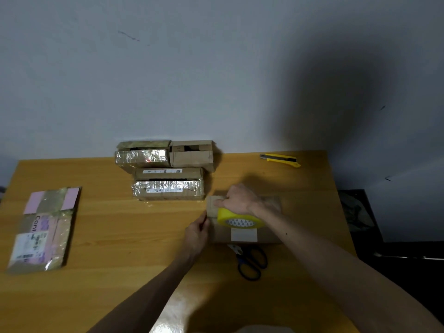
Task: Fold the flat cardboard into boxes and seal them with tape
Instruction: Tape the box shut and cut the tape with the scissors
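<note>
Wall (168, 68): plain, pale grey-white, filling the upper half of the view. One dark streak (129, 36) upper left; two small dark marks (382, 107) toward the right.
Shadow (336, 104): large, round, soft-edged, lying on the right part of the wall.
Table (72, 296): wooden top, honey-yellow, grain running left to right, back edge meeting the wall (the wide lens bows its outline).
Glare (173, 313): bright reflected patch on the tabletop at the near edge.
Dark area (408, 284): right of the table, possibly floor, too dim to tell.
Dark slab (358, 212): just beside the table's right edge, surface mottled.
</note>
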